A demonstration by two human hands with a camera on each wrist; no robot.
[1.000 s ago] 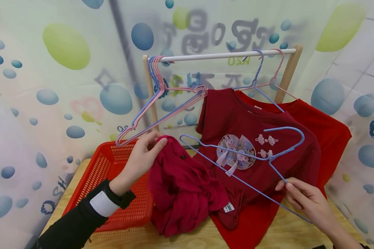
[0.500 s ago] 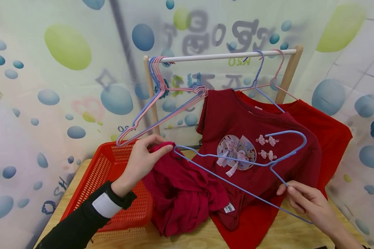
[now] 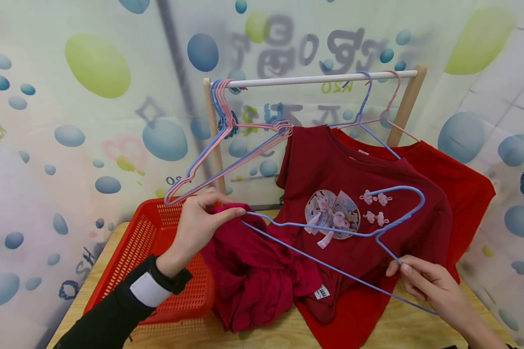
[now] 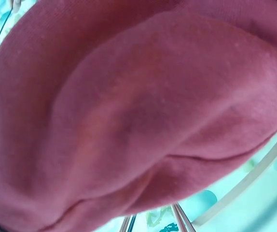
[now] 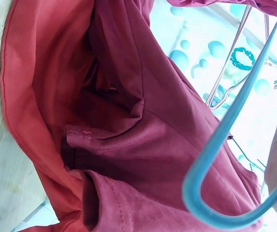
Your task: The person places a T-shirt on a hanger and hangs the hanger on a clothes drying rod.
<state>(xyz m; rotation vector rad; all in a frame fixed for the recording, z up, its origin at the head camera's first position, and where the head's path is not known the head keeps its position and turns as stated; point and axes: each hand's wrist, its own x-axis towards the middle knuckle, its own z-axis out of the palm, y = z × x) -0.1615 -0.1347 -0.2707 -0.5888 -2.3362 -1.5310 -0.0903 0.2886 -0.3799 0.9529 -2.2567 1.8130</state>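
Note:
My left hand (image 3: 201,225) pinches the upper edge of a crumpled magenta garment (image 3: 257,271), which fills most of the left wrist view. By its right shoulder, a blue wire hanger (image 3: 327,228) is held in my right hand (image 3: 432,286). The hanger's far end meets the garment at my left thumb; whether it lies inside the cloth is hidden. Behind the hanger, a dark red T-shirt (image 3: 353,182) with a round floral patch hangs on another blue hanger (image 3: 363,104). The right wrist view shows the held hanger's bent end (image 5: 196,193) in front of that shirt.
A red plastic basket (image 3: 157,208) stands at the left on the wooden table (image 3: 157,337). Several pink and blue hangers (image 3: 227,131) hang at the left of the rack's white rail (image 3: 288,81). A bright red garment (image 3: 463,189) hangs behind the T-shirt.
The held hanger's far end has moved left and down to the magenta garment's edge, now under my left thumb. My left hand has lowered slightly with the cloth.

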